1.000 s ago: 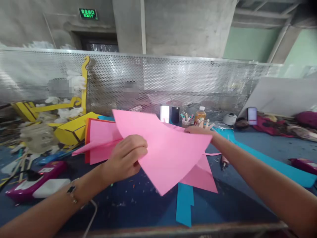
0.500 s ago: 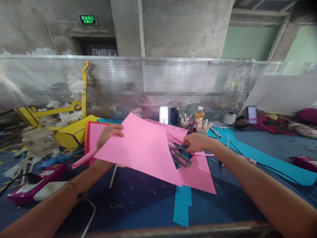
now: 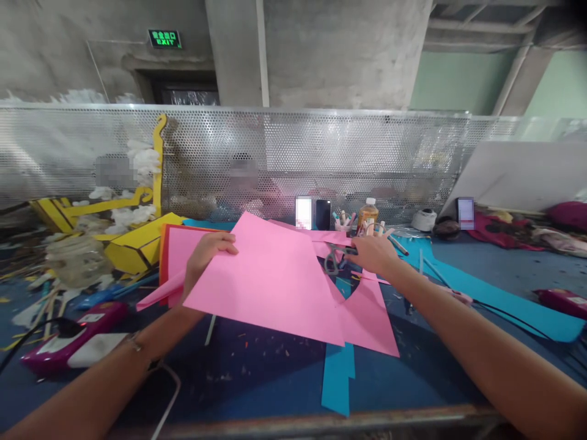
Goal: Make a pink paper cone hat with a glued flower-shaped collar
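My left hand (image 3: 211, 252) grips the left edge of a large pink sheet (image 3: 270, 281), thumb on top and the other fingers hidden beneath. The sheet is held tilted above the table. To its right, my right hand (image 3: 372, 252) is closed on a pair of grey scissors (image 3: 333, 261), whose loops point left toward the sheet's edge. The blades are hard to make out. Close to those fingers runs a pink strip (image 3: 334, 238). Another pink piece (image 3: 376, 324) with a curved cut edge lies under the sheet's right side.
A blue strip (image 3: 337, 382) lies near the table's front edge. Pen cups, a bottle (image 3: 368, 214) and phones (image 3: 323, 214) stand along the perforated metal screen (image 3: 312, 146). Yellow shapes (image 3: 137, 241) and a purple power strip (image 3: 76, 339) are left; long blue material (image 3: 499, 293) lies right.
My right hand has shifted slightly up and right with the scissors, whose loops have turned and risen. My left hand and the pink sheet have moved a little right.
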### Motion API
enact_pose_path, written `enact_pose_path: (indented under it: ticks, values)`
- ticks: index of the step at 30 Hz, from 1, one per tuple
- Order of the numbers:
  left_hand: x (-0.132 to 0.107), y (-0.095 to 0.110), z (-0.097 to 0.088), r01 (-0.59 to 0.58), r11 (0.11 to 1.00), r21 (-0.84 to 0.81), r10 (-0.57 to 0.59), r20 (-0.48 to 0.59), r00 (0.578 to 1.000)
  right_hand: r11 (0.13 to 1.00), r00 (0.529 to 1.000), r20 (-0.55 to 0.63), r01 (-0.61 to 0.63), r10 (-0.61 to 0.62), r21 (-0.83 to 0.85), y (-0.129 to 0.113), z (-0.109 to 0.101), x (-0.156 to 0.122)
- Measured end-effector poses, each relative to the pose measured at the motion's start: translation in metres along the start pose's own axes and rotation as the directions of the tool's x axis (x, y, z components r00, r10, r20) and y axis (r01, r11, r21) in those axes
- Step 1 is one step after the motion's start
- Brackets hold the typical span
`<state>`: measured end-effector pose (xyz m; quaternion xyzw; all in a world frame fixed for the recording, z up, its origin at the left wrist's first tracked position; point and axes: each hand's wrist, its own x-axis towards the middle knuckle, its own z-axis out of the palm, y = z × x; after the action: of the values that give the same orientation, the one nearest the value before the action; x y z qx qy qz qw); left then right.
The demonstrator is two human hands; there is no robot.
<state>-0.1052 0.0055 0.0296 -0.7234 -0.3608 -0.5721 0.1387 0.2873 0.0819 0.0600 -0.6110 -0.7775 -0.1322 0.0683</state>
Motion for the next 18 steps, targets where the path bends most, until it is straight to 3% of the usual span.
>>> enact_pose_path:
  ticks: [6, 9, 12, 15, 18]
  values:
    - [-0.009, 0.033, 0.009, -0.081, 0.997, -0.013, 0.082, 0.055, 0.995, 0.946, 0.964, -0.019, 0.265, -0.266, 0.187, -0.013, -0.009, -0.012]
    - [-0.009, 0.033, 0.009, -0.093, 0.996, 0.005, 0.092, 0.036, 0.995, 0.857, 0.896, 0.024, 0.415, -0.442, 0.305, -0.025, -0.022, -0.032]
    - [-0.008, 0.030, 0.009, -0.095, 0.995, 0.021, 0.095, 0.012, 0.995, 0.689, 0.769, 0.080, 0.514, -0.634, 0.512, -0.048, -0.033, -0.059]
    - [-0.008, 0.029, 0.009, -0.036, 0.999, -0.021, 0.036, 0.015, 0.999, 0.589, 0.675, -0.059, 0.679, -0.735, 0.439, -0.073, -0.038, -0.081]
    - [-0.004, 0.031, 0.009, 0.156, 0.965, -0.212, -0.150, 0.041, 0.988, 0.650, 0.688, -0.145, 0.722, -0.711, 0.235, -0.088, -0.042, -0.091]
